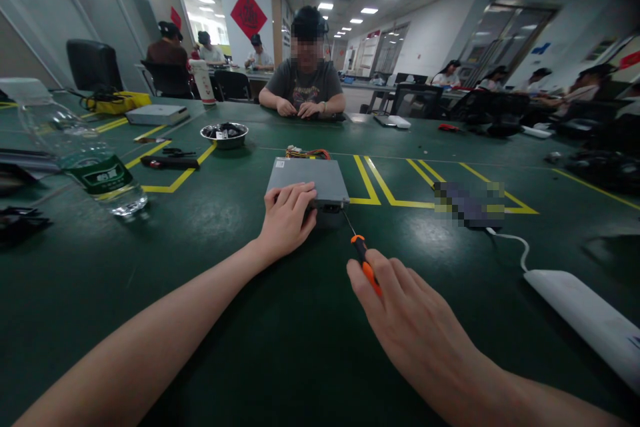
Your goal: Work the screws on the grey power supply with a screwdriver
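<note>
Grey metal power supply unit lies on a green table, wire bundle behind it. Left hand clasps its near-left edge: fingers close together on top, thumb down by the near face. Right hand, in front and right of the unit, pinches the screwdriver by its orange-black handle; tip at the unit's near-right corner, seating unclear. Shaft looks slanted; squaring it to that face, with firm left-hand pressure, should limit slipping.

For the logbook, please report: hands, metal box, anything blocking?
Left hand on grey metal box. Right hand grips screwdriver, tip near box's front corner. No visible obstruction.
</note>
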Demonstrator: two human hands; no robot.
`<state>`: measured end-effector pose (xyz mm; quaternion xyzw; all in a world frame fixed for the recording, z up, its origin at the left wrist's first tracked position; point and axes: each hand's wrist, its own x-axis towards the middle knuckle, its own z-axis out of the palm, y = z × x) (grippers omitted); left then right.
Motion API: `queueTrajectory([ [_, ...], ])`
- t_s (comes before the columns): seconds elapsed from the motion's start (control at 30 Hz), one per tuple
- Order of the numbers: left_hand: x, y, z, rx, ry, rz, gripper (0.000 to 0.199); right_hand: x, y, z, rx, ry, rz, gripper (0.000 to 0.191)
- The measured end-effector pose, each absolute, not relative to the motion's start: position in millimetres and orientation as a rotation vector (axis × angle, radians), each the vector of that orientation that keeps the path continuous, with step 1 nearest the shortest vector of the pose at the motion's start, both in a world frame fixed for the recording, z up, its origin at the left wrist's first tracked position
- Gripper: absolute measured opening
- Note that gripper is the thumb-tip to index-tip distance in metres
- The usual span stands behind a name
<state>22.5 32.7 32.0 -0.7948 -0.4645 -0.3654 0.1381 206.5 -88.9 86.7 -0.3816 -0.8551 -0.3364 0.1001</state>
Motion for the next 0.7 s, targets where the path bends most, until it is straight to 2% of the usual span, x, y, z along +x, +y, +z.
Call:
queueTrajectory([
  [0.27, 23.0, 32.8, 31.7, -2.301, -1.346, -1.046, 0.026, 208.0, -84.3, 88.1, -1.212, -2.451, -1.059, 0.023],
  [0.47, 23.1, 32.6, 32.6, -2.299, -1.341, -1.046, 0.026, 205.8, -87.7, 82.3, -1.148, -2.527, -0.986, 0.036],
  [0.7, 23.1, 33.0, 31.4, -2.294, -1.335, -1.055, 0.026, 206.9, -90.2, 89.4, -1.197, -2.452, -1.093, 0.034],
])
